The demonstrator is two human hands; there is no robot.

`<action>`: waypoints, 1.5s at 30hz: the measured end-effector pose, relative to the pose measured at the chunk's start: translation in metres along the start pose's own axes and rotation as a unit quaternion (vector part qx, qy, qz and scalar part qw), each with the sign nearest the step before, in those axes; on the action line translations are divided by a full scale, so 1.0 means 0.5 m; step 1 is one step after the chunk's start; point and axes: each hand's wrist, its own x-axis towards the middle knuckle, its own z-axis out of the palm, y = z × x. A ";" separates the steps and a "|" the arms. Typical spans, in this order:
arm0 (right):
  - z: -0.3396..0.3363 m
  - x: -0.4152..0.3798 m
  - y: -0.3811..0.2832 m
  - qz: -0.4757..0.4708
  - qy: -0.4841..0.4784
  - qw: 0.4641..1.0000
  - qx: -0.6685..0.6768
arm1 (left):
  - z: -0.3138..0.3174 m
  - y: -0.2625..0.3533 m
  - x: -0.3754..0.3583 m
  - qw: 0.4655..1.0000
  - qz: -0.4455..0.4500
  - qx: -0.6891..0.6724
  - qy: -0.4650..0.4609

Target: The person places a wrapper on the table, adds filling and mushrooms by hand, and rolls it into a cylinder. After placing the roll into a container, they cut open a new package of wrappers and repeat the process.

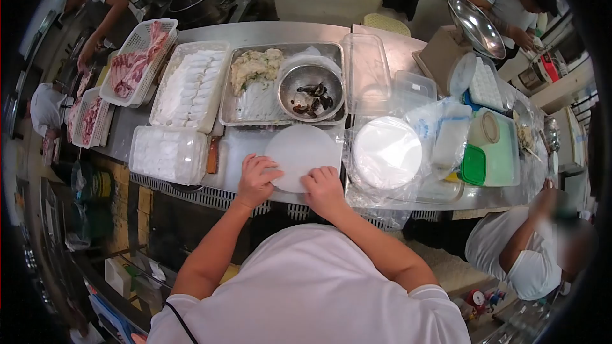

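Observation:
A round, translucent white rice paper sheet [303, 155] lies flat on a white cutting board [239, 153] before me. My left hand [256, 180] is at its left edge with curled fingers, thumb and fingertips on the rim. My right hand [324, 188] holds the lower right edge, fingers bent together. Just beyond is a metal tray [223, 116] with a lump of pale minced filling [256, 70] and a steel bowl [284, 109] of dark, wet pieces [313, 99]. To the right, a stack of white rice paper [387, 151] sits in clear plastic.
At left are a white tub [159, 99] with rows of white rolls, a clear lidded box [169, 156], and baskets of raw meat [134, 76]. Plastic containers [503, 146] and a green lid [473, 164] stand at right. Several people work around the table.

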 end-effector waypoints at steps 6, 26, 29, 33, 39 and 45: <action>0.116 -0.006 0.011 0.045 -0.075 0.996 -0.033 | -0.019 -0.086 -0.098 0.998 -0.052 -0.013 -0.016; 0.121 -0.004 -0.135 0.128 -0.167 0.954 -0.213 | -0.004 -0.103 -0.074 0.982 -0.182 -0.036 -0.025; 0.098 -0.061 -0.114 0.221 -0.202 0.924 -0.239 | -0.001 -0.111 -0.085 0.990 -0.135 -0.034 -0.030; 0.044 -0.093 -0.079 0.248 -0.175 0.920 -0.249 | -0.012 -0.122 -0.087 0.992 -0.112 -0.035 -0.048; 0.074 0.138 -0.059 0.183 -0.057 0.981 0.001 | -0.036 -0.120 -0.078 0.992 -0.115 -0.026 -0.055; 0.218 0.475 0.005 0.114 -0.087 0.980 0.137 | -0.023 -0.123 -0.086 0.993 -0.105 0.004 -0.050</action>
